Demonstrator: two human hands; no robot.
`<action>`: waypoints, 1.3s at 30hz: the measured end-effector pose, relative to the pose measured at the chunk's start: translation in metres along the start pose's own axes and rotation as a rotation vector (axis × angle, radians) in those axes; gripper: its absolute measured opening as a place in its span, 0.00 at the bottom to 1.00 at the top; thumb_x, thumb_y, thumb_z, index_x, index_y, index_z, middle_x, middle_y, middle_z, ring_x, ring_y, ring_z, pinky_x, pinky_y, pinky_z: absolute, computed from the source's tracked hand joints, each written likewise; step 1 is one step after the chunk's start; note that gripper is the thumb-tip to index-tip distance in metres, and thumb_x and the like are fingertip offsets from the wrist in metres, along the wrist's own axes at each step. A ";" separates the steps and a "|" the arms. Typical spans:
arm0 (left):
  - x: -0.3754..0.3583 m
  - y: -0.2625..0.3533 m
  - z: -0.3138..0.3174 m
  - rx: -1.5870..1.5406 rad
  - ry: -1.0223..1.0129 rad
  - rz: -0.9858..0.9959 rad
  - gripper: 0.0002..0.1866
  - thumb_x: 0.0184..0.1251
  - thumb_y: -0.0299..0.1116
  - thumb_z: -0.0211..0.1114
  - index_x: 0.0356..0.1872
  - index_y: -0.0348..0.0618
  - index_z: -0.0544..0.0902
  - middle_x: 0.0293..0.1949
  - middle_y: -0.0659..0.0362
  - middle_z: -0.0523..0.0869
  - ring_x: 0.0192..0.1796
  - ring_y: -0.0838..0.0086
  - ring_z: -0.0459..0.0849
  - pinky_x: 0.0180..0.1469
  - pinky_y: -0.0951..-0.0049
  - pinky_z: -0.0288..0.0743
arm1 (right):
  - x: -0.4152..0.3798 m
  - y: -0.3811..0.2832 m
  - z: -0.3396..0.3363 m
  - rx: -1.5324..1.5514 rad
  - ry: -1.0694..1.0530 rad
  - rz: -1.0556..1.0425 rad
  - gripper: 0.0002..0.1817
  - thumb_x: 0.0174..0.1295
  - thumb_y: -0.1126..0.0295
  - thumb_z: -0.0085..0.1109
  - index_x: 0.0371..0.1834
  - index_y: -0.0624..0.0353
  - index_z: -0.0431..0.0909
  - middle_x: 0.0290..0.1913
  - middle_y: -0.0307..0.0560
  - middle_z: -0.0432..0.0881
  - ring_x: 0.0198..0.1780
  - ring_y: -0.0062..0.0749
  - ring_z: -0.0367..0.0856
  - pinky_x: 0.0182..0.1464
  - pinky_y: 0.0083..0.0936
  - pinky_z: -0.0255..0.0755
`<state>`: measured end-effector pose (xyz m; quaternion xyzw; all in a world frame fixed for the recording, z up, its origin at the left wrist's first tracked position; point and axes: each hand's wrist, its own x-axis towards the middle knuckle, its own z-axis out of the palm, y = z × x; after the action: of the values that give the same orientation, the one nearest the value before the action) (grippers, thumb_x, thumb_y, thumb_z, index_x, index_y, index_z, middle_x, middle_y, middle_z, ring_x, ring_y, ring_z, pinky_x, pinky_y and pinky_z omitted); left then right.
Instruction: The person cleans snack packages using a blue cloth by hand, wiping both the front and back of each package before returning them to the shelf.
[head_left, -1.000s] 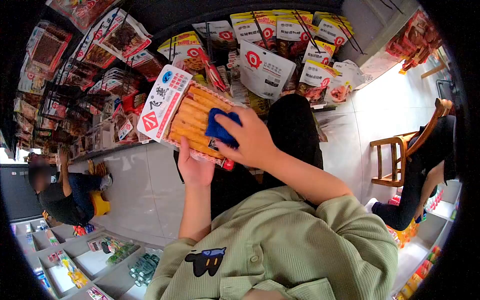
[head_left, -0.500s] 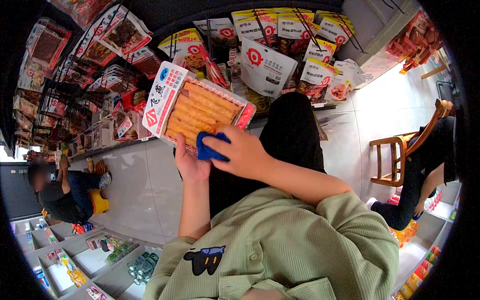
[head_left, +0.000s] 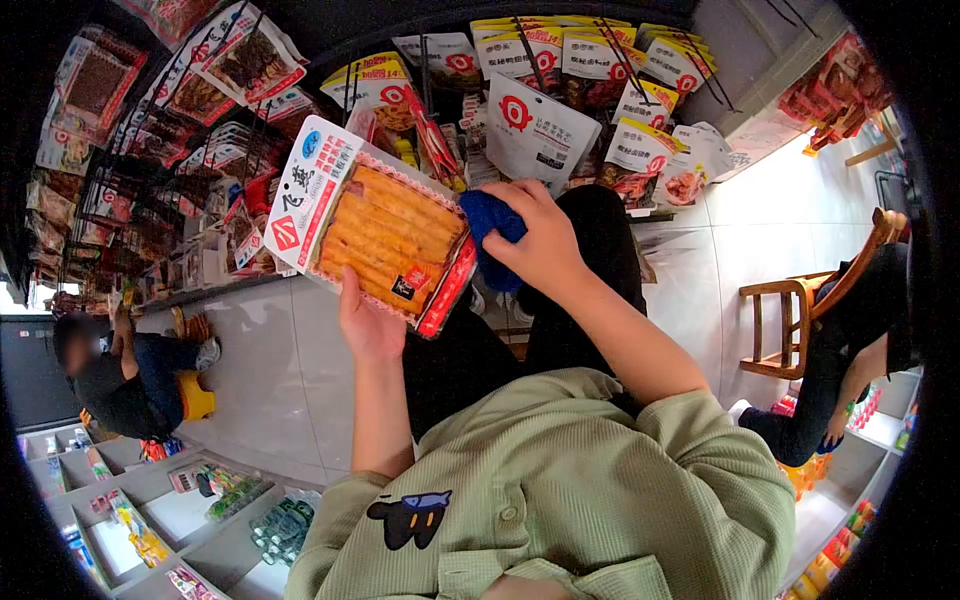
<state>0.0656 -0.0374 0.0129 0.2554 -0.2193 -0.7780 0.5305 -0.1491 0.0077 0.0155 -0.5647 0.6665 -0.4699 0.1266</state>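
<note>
My left hand point(head_left: 372, 325) grips a flat snack packet point(head_left: 385, 225) by its lower edge, thumb on the front. Rows of orange-brown sticks show through its clear window, with a white printed header at the upper left and a red strip at the lower right. The packet is tilted, its face towards me. In my right hand point(head_left: 540, 235) is a bunched dark blue cloth point(head_left: 492, 235), held at the packet's right end. The fingers under the cloth are partly hidden.
Hanging snack packets point(head_left: 245, 60) fill the rack at left, and white pouches point(head_left: 540, 125) stand ahead. A seated person point(head_left: 130, 385) is at left; another sits on a wooden chair point(head_left: 785, 325) at right. Low bins point(head_left: 190, 500) hold goods.
My right hand has moved the blue cloth rightward and up, from the packet's lower front to its right end. More of the packet's front now shows, including a black label.
</note>
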 end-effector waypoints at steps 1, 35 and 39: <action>0.000 0.001 -0.002 0.010 0.009 -0.002 0.26 0.71 0.42 0.45 0.65 0.41 0.57 0.65 0.54 0.63 0.66 0.61 0.63 0.66 0.57 0.55 | 0.001 0.002 -0.002 0.001 -0.001 0.001 0.24 0.43 0.65 0.60 0.49 0.50 0.75 0.43 0.51 0.74 0.43 0.47 0.77 0.44 0.34 0.73; -0.008 -0.013 -0.036 0.640 0.044 -0.213 0.16 0.68 0.28 0.50 0.55 0.35 0.70 0.52 0.56 0.77 0.53 0.74 0.75 0.56 0.74 0.65 | -0.008 0.021 0.011 -0.083 -0.425 0.126 0.21 0.51 0.54 0.57 0.40 0.59 0.78 0.38 0.56 0.80 0.41 0.48 0.78 0.44 0.37 0.72; -0.010 -0.011 -0.032 0.660 0.072 -0.150 0.16 0.68 0.29 0.51 0.54 0.35 0.70 0.51 0.56 0.78 0.52 0.74 0.76 0.55 0.74 0.67 | 0.000 0.018 0.007 0.014 -0.366 0.211 0.22 0.53 0.52 0.56 0.40 0.60 0.78 0.37 0.58 0.80 0.39 0.49 0.78 0.43 0.37 0.72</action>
<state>0.0806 -0.0260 -0.0166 0.4560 -0.4212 -0.6922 0.3680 -0.1555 0.0030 -0.0022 -0.5668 0.6846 -0.3484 0.2980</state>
